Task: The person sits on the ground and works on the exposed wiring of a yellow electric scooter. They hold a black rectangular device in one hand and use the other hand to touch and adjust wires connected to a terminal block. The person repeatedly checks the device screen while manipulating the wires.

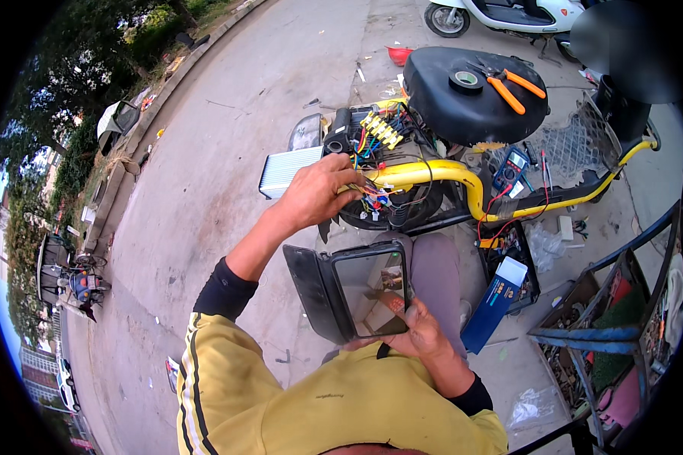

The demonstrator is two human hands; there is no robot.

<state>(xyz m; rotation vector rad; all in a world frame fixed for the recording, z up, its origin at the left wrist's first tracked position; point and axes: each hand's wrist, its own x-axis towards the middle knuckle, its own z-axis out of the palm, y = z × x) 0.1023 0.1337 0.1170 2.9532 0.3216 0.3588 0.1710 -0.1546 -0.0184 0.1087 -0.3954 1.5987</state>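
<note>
My left hand (318, 191) reaches to the rear of a yellow scooter frame (425, 173). Its fingers are closed on thin coloured wires (375, 199) with small white connectors; the fingertips are partly hidden. Beside that hand lies a silver finned controller box (290, 171). Just beyond are thick coloured cables and a yellow terminal strip (382, 130). Low in front of my body, my right hand (425, 331) grips a tablet (368, 292) by its lower right corner. The tablet's black folding cover hangs open to the left, and its screen shows a picture with reflections.
On the black seat (448, 72) rest a tape roll (465, 82) and orange-handled pliers (512, 89). A multimeter (512, 168) with red leads leans on the frame. To the right are a blue box (495, 305) and a metal rack (596, 334) of parts. A white scooter (508, 15) stands beyond.
</note>
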